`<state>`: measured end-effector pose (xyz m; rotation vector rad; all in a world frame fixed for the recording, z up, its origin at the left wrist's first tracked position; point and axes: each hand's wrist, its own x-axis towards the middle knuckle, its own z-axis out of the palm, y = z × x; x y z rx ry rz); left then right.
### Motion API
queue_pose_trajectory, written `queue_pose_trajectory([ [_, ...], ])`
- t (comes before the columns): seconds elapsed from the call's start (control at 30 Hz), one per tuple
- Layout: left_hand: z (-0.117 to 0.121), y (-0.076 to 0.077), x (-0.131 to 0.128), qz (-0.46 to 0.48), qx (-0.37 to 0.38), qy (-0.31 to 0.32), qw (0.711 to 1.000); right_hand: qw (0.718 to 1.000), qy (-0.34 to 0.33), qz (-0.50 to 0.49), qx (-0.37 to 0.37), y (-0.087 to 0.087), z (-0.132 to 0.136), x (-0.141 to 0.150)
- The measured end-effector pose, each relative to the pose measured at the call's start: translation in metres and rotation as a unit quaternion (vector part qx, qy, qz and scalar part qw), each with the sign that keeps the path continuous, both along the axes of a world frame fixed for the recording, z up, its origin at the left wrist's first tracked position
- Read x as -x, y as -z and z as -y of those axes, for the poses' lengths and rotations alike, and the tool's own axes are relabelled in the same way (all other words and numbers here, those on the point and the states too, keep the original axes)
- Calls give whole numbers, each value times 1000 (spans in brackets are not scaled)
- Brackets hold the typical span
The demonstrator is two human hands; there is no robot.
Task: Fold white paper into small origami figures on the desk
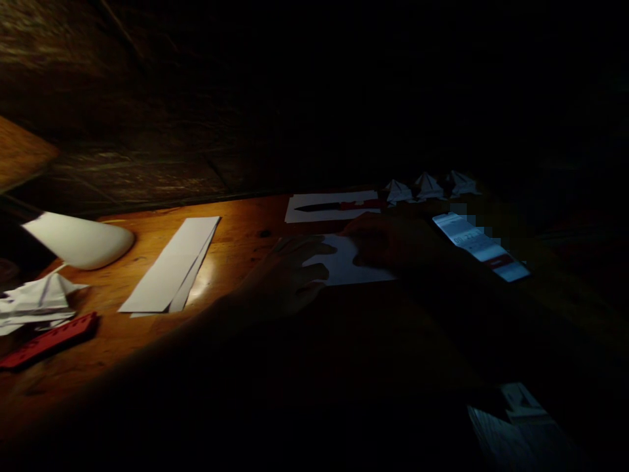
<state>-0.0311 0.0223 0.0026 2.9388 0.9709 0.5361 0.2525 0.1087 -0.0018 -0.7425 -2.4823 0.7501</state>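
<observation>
A white sheet of paper (344, 259) lies on the wooden table in front of me, in deep shadow. My left hand (289, 272) rests over its left part, fingers spread apart and lying on it. At the sheet's right side my right hand (386, 242) has its fingers curled onto the edge, gripping the paper; the dark hides most of their detail. Just behind the sheet, a knife with a dark blade and red handle (361, 204) lies on a stack of white paper (299, 216).
White paper strips (170, 269) lie left on the table (246, 242), near a white lamp (93, 242), crumpled-looking folded paper (39, 298) and a red object (49, 342). Folded paper pieces (429, 187) stand at back right. A lit phone (479, 244) lies right of my hands.
</observation>
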Motion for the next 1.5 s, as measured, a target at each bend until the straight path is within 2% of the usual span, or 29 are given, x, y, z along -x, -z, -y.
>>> queue_pose_trajectory([
  [0.13, 0, 0, 0, 6, -2, 1, 1000, 1000, 22, 22, 4, -2, 0, -2],
  [1.5, 1, 0, 1, -8, -14, 6, 1000, 998, 49, 41, 6, -2, 0, -5],
])
